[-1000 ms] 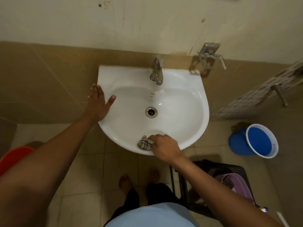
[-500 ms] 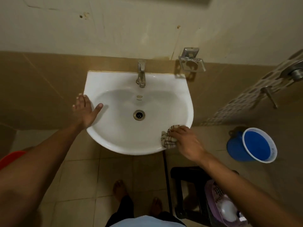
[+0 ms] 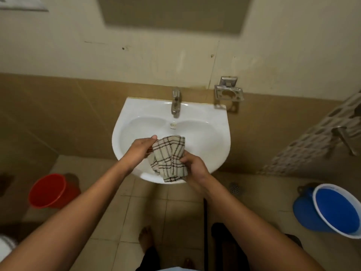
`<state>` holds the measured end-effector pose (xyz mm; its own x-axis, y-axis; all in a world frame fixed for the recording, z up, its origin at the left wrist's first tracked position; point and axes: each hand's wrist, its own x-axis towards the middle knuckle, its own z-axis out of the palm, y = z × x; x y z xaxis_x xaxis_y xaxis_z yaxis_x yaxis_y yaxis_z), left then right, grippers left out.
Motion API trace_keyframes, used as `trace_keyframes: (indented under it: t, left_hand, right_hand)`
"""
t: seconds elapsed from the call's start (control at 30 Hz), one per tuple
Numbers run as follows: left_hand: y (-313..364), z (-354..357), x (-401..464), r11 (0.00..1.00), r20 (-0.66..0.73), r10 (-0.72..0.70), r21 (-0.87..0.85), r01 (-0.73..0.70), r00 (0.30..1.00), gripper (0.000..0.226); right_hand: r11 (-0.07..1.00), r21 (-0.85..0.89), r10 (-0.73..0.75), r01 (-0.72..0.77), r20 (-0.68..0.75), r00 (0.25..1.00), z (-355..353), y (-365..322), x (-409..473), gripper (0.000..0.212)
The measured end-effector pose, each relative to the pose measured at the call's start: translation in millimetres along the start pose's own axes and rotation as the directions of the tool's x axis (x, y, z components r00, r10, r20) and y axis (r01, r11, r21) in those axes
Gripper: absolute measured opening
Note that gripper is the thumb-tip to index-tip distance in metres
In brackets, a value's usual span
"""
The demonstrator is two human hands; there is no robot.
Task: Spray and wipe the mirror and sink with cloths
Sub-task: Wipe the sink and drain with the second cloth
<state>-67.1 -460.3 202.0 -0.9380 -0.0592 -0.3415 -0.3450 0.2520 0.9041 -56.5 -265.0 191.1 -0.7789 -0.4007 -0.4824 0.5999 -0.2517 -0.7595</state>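
A white wall-hung sink (image 3: 213,133) with a chrome tap (image 3: 175,102) is in the middle of the head view. A beige checked cloth (image 3: 170,157) hangs loosely unfolded over the basin's front half. My left hand (image 3: 139,149) holds the cloth's left side, thumb on its upper edge. My right hand (image 3: 193,167) grips its lower right part with curled fingers. The mirror's lower edge (image 3: 172,14) shows on the wall above, blurred. No spray bottle is in view.
A red bucket (image 3: 48,190) stands on the tiled floor at left, a blue bucket (image 3: 332,214) at right. A metal soap holder (image 3: 228,92) is on the wall right of the tap. A dark stool (image 3: 220,237) stands by my right leg. My bare feet are below the sink.
My left hand left the sink's left rim and took hold of the cloth. My right hand lifted the cloth off the rim to the basin's middle, and the cloth has opened out.
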Motion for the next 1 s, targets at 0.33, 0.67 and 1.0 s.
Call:
trace_keyframes:
  t: [0.33, 0.67, 1.0]
  left_hand:
    - [29.4, 47.9, -53.5, 0.903, 0.080, 0.035, -0.430, 0.003, 0.996, 0.027]
    - [26.6, 59.3, -57.7, 0.852, 0.134, 0.038, -0.522, 0.037, 0.990, 0.028]
    - [42.9, 57.1, -32.0, 0.958, 0.205, 0.136, -0.277, -0.076, 0.969, 0.021]
  right_hand:
    - [0.977, 0.210, -0.047, 0.016, 0.144, 0.988, -11.5, -19.6, -25.1, 0.061]
    - [0.890, -0.393, -0.330, 0.232, -0.202, 0.922, -29.9, -27.3, -32.6, 0.025]
    - [0.823, -0.539, -0.402, 0.178, -0.333, 0.853, -7.8, -26.2, -27.4, 0.060]
